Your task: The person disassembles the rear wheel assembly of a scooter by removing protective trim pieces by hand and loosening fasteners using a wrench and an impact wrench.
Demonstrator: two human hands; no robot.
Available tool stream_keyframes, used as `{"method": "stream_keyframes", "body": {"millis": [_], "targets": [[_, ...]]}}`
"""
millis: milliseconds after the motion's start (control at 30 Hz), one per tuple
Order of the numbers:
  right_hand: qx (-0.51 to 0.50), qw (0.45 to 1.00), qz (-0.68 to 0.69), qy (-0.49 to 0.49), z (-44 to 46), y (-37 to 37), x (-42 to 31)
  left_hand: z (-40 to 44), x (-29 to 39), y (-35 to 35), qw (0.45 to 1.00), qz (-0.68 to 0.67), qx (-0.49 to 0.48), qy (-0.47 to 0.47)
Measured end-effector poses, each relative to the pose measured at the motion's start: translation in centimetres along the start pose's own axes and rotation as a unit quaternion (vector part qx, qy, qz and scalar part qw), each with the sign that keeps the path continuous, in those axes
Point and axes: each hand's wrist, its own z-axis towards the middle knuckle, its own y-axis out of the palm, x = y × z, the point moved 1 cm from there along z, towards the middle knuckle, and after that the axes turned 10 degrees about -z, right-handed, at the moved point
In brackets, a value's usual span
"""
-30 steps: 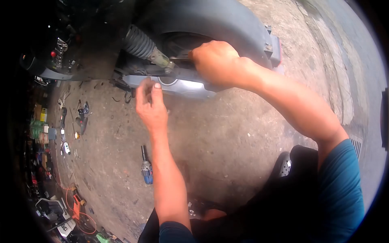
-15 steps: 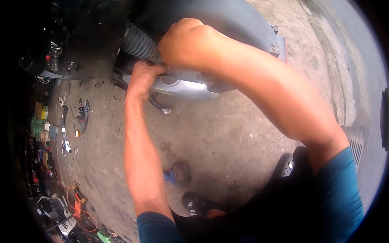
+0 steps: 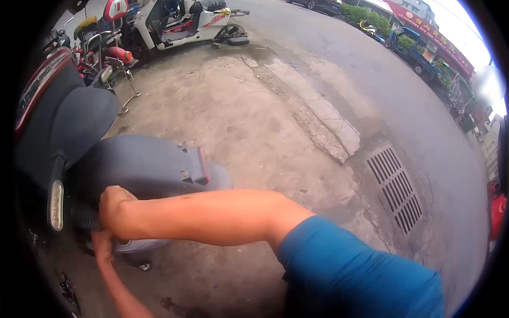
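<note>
My right hand (image 3: pixel 115 208) is curled into a fist beside the dark grey rear mudguard (image 3: pixel 143 159) of a scooter; its fingers face away, hiding whatever they grip. Just below it, my left hand (image 3: pixel 102 243) bends its fingers in against the same spot, partly covered by my right wrist. A black ribbed shock absorber boot (image 3: pixel 83 217) lies left of both hands. Under my right wrist shows a silver part (image 3: pixel 146 245) low on the scooter. An oval lamp (image 3: pixel 56 205) stands upright at the left.
A white scooter (image 3: pixel 185 26) and a red one (image 3: pixel 119 53) are parked at the back left. On the right, a drain grate (image 3: pixel 395 185) is set beside the road (image 3: pixel 424 132). Broken kerb slabs (image 3: pixel 328 127) run along the concrete. A blue cargo tricycle (image 3: pixel 411 50) stands across the road.
My view has swung up and to the right, so the street and parked scooters now show. Both hands stay at the same place by the shock absorber. The tools on the ground have mostly left view.
</note>
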Motion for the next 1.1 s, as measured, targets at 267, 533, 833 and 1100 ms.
{"method": "stream_keyframes", "body": {"millis": [267,533,833,1100], "targets": [[0.219,0.927,0.271,0.140,-3.8,4.7,1.6,-1.3,3.1,1.9,0.995,-0.042,-0.047,-0.077],[0.272,0.712,0.613,0.208,-4.4,6.0,-1.0,-0.2,2.7,0.9,0.992,-0.012,-0.125,0.007],[0.322,0.666,0.629,0.241,-2.0,5.2,-2.3,0.2,2.1,0.7,0.990,-0.045,-0.131,-0.011],[0.338,0.685,0.589,0.263,-1.8,6.1,-2.2,-0.4,3.1,1.2,0.992,-0.029,-0.119,0.003]]}}
